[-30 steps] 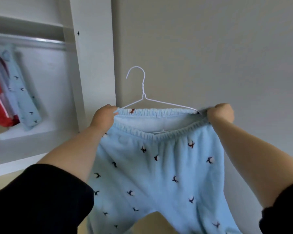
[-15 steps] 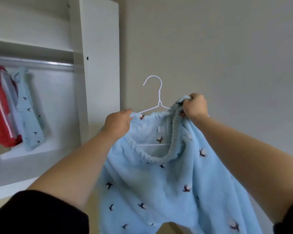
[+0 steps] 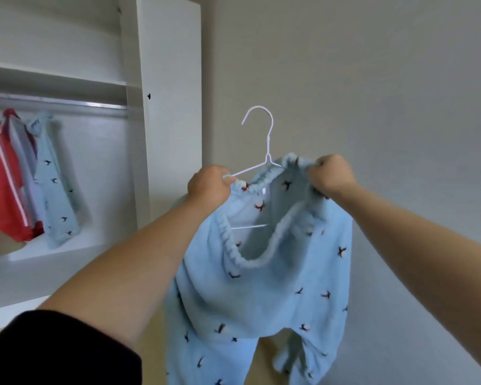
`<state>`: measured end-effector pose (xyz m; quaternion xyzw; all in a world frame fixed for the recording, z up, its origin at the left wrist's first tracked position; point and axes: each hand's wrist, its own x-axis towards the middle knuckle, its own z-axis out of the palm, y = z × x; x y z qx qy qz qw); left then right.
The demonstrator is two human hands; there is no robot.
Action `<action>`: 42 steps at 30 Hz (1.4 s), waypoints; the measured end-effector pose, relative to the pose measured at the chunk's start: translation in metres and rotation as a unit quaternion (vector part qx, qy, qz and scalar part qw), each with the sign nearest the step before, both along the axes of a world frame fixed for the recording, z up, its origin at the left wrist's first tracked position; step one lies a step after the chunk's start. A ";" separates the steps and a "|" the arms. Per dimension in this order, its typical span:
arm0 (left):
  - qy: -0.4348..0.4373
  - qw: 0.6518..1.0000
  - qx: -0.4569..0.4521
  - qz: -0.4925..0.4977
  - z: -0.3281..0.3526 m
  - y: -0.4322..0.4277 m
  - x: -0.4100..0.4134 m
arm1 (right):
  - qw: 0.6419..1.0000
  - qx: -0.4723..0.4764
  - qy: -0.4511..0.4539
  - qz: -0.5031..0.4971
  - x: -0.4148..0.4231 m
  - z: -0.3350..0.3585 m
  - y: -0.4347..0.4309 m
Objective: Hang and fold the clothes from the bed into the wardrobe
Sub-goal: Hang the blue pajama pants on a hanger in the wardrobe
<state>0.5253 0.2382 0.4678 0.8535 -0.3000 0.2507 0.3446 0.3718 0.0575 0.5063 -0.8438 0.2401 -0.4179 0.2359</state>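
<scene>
A pair of light blue fleece trousers with small dark bird motifs (image 3: 264, 295) is held up in front of a plain wall, well to the right of the white open wardrobe (image 3: 161, 107). A thin white wire hanger (image 3: 261, 140) sits inside the elastic waistband, with its hook standing free above the cloth, probably so that it can be caught on the silver hanging rail (image 3: 56, 102).

The left hand (image 3: 210, 187) is clenched round the left end of the waistband together with the hanger's shoulder, which keeps the two from slipping apart. The right hand (image 3: 331, 175) pinches the bunched right end of the waistband, gathered inward toward the hanger's neck, apparently so the elastic can be worked over the right shoulder of the wire.

On the rail a red jacket with white stripes (image 3: 11, 176) and a matching light blue top (image 3: 54, 184) are already hung.
</scene>
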 end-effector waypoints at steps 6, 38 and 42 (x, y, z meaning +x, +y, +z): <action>-0.063 0.997 -0.027 0.018 0.000 0.000 -0.008 | 0.961 -0.203 0.171 -0.081 -0.007 -0.029 0.002; 0.069 0.984 -0.102 -0.130 0.015 -0.025 -0.038 | 0.883 -0.435 0.175 -0.013 -0.011 -0.111 0.010; 0.063 0.980 -0.092 -0.164 0.010 -0.035 -0.048 | 0.876 -0.387 0.287 -0.037 -0.006 -0.123 0.001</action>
